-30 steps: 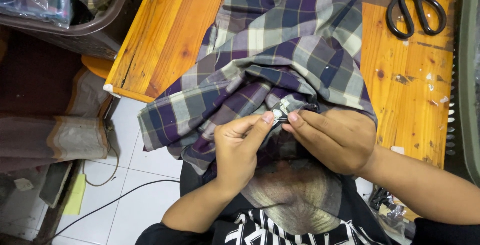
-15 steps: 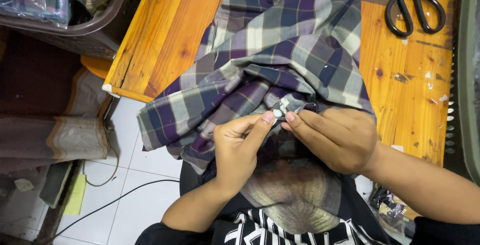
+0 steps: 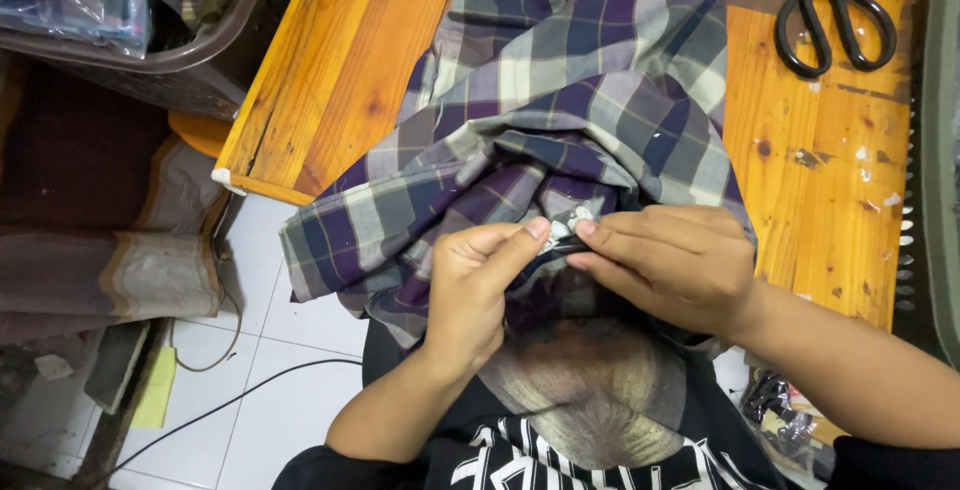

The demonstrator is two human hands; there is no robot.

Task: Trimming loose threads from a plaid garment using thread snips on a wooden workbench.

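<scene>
Left hand (image 3: 470,285) and right hand (image 3: 668,262) meet fingertip to fingertip, both pinched shut on a small fold of the plaid shirt (image 3: 560,100). The shirt spreads toward twelve o'clock over the wooden worktop (image 3: 330,60). Black scissors (image 3: 835,15) lie at two o'clock, well apart.

Left hand (image 3: 475,285), right hand (image 3: 665,265) close together, fingers pinching.
</scene>
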